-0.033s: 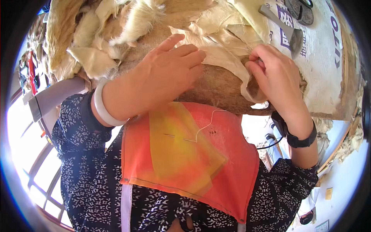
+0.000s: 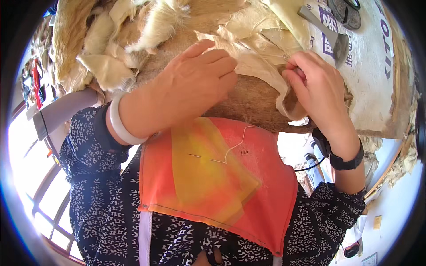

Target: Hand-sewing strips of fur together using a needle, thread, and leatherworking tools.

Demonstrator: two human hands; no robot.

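Observation:
My left hand (image 2: 199,82), with a white bangle at its wrist, is held palm down over the near part of the work surface. Its fingers are bent; thumb and fingertips are hidden beneath it. To the right, my right hand (image 2: 319,86) pinches thumb and forefinger together at the edge of a pale piece of hide (image 2: 262,71). What the pinch holds is too small to make out. The hide's edge curls down past that hand. A needle (image 2: 206,158) with white thread (image 2: 230,147) is stuck through the orange and yellow apron (image 2: 275,177) on my lap.
Furry hide scraps (image 2: 162,22) lie heaped at the far left of the wooden board (image 2: 248,99). At the far right, a curved metal blade (image 2: 326,31) and a dark tool (image 2: 346,13) rest on a printed white sheet (image 2: 361,84). A black cable (image 2: 310,166) hangs beside my right arm.
The fingers of my left hand have curled slightly more. My right hand and the hide show hardly any movement.

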